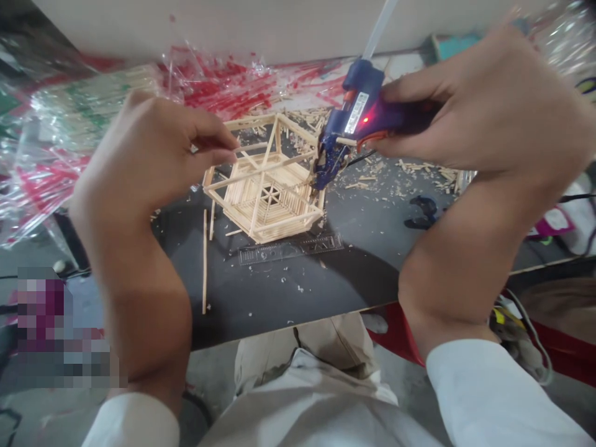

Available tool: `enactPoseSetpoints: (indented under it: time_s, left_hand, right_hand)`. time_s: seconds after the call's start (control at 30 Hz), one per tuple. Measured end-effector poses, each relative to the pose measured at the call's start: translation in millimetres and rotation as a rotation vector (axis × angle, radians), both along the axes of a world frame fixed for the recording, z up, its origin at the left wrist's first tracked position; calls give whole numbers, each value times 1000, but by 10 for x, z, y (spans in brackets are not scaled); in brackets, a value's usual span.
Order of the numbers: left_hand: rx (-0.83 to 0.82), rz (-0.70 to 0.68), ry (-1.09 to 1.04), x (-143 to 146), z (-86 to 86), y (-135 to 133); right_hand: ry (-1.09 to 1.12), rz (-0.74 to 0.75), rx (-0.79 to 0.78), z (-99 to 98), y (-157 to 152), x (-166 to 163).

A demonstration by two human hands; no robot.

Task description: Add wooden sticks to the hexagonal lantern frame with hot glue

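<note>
A hexagonal frame [261, 214] of thin wooden sticks sits on the dark table, its stacked sides around a spoked base and crossing sticks over its top. At its upper left, my left hand [149, 143] is pinched on a short wooden stick [258, 147]. My right hand [479, 105] grips a blue hot glue gun [342, 121] with its red light lit and a glue stick [379, 28] coming out of the back. The nozzle points down beside the frame's right side; whether it touches cannot be made out.
A clear ruler [291, 248] lies before the frame, with a long loose stick [205, 261] to its left. Stick offcuts [428, 171] litter the back and right. Red-tipped sticks in plastic wrap [223, 81] fill the rear. A dark blue tool [421, 211] rests near my right forearm.
</note>
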State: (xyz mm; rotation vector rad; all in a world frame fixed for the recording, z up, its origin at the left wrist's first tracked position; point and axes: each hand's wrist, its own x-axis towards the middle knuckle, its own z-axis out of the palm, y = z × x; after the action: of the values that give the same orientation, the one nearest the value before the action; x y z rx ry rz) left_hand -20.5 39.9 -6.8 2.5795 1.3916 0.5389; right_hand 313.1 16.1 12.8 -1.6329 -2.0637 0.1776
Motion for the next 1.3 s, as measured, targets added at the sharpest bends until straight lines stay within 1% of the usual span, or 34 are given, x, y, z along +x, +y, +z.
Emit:
enactPoseSetpoints:
  time_s: [0.1, 0.13, 0.27, 0.37, 0.53, 0.63, 0.8, 0.9, 1.07, 1.2, 1.3]
  left_hand:
    - [17, -22, 9, -13, -5, 18]
    - [19, -30, 11, -17, -7, 23]
    - [17, -58, -3, -33, -16, 34]
    - [15, -66, -22, -41, -22, 40]
    - [-2, -62, -66, -45, -29, 50]
    - [0, -57, -67, -48, -28, 49]
    - [23, -84, -70, -53, -26, 49]
    - [31, -74, -69, -49, -28, 56]
    - [21, -73, -76, -45, -18, 44]
    - [29, -71, -65, -51, -11, 34]
    - [19, -54, -56, -52, -10, 40]
  right_hand:
    - [-264, 153, -13, -9, -30, 84]
    - [-279, 163, 9, -19, -42, 116]
    - [-249, 169, 73, -75, -63, 216]
    - [-299, 160, 69, -106, -33, 290]
    - [-290, 240, 69, -149, 31, 443]
    - [-281, 248, 81, -159, 29, 473]
    - [-271, 234, 112, -133, -1, 422]
    - [-248, 228, 123, -110, -30, 381]
    - [-284, 206, 92, -82, -60, 296]
    - [-220, 150, 148, -119, 45, 167]
    - [-159, 155, 147, -193, 151, 61]
